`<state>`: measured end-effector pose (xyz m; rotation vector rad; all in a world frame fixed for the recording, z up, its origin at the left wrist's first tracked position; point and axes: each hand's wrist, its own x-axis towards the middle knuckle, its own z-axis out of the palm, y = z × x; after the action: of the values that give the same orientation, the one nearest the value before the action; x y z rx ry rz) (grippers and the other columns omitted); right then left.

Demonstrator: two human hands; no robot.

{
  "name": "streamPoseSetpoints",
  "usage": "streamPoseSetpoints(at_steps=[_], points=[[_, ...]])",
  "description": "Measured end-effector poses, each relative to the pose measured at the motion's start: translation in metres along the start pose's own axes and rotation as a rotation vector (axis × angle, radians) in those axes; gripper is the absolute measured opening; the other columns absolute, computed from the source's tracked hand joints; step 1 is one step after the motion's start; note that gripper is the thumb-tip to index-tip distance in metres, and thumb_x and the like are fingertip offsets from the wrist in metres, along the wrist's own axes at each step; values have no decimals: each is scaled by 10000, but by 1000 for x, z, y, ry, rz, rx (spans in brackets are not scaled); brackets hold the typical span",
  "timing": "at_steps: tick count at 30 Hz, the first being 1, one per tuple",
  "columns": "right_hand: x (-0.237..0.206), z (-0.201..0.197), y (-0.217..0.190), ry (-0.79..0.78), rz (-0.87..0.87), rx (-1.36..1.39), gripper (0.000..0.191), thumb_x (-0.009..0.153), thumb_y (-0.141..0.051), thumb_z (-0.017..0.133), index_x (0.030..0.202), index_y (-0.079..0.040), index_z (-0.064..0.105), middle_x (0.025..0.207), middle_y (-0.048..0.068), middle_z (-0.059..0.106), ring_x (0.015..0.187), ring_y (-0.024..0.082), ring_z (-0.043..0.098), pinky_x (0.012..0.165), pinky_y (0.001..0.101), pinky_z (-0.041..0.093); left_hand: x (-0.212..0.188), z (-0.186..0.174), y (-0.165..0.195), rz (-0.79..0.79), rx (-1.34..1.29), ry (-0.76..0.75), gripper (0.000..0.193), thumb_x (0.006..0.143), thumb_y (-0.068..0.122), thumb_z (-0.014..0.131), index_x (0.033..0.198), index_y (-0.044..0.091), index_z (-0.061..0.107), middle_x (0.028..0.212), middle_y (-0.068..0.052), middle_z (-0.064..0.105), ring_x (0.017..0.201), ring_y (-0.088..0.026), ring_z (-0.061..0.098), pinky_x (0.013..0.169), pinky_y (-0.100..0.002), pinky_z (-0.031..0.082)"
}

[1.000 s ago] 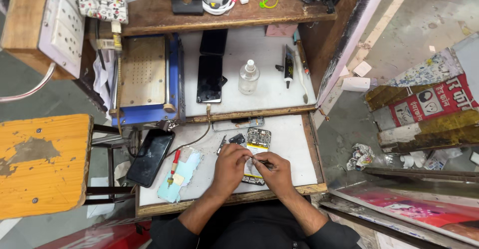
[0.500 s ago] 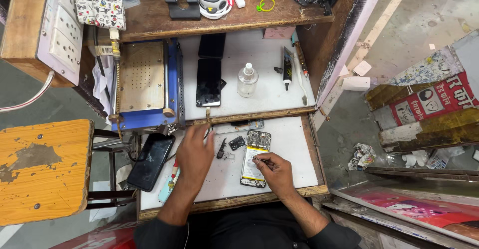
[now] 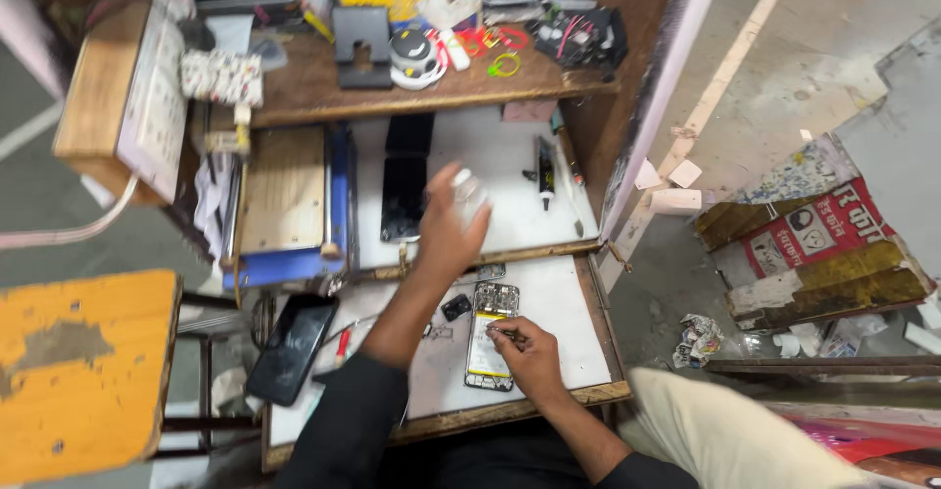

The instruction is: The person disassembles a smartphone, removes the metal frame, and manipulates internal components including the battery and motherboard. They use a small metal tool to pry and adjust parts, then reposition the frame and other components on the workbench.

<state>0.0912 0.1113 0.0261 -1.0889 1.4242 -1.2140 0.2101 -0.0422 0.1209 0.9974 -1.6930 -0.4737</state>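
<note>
A: Fig. — repair stall, white worktop (image 3: 559, 313) under a cluttered wooden shelf (image 3: 323, 92). Where's the work?

B: Opened phone (image 3: 487, 344) lies flat, below right hand (image 3: 529, 357); its grip is clenched on a thin tool, tip at the phone's upper part.

A: Handling?

B: Prob. light, stiff, fragile; hold by frame edges. Left hand (image 3: 446, 229), grip released w/ fingers spread, reaches the clear bottle (image 3: 469, 193). Dark phone (image 3: 402, 198) just left of it.

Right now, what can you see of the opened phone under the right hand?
The opened phone lies flat on the white lower worktop, long axis running away from the person. Its back is off: dark circuitry at the far end, a pale yellowish battery area below. The right hand rests on its right edge, holding a thin tool against it.
</note>
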Motion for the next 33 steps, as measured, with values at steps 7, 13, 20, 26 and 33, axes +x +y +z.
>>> streamPoseSetpoints(at_steps=[7,13,20,26,33], points=[[18,10,3,49,-16,41,140,912,-37,740,1044,6,752,924,96,799,830,102,737,731,246,618,-132,-96,-28,-223,-254,-320,701,820,64,715,1459,12,433,1427,-212,555,1312,-349,579,1093,-440,461],[26,18,17,53,-44,-30,164,899,-18,744,1061,10,742,949,91,797,839,97,720,732,240,598,-187,-103,-42,-239,-31,-225,690,805,107,711,1453,52,482,1380,-256,532,1280,-392,567,1072,-452,470],[28,21,19,81,-52,-57,148,897,-5,749,1042,16,742,939,96,793,830,93,724,710,237,593,-181,-77,-44,-191,-79,-78,886,769,266,937,1391,35,350,1316,-253,567,1199,-340,622,1027,-428,521],[30,21,16,80,-64,-113,152,882,-18,756,1033,1,751,938,74,794,808,83,721,694,233,599,-182,-84,-46,-169,175,-11,718,749,226,837,1345,70,469,1268,-223,600,1185,-366,622,1027,-458,511],[29,19,10,96,-90,-181,162,886,-35,748,1046,-12,751,904,71,789,737,72,707,634,234,581,-175,-86,-37,-760,-919,-48,887,873,335,667,1587,103,194,1239,-190,618,984,-281,693,825,-453,619]])
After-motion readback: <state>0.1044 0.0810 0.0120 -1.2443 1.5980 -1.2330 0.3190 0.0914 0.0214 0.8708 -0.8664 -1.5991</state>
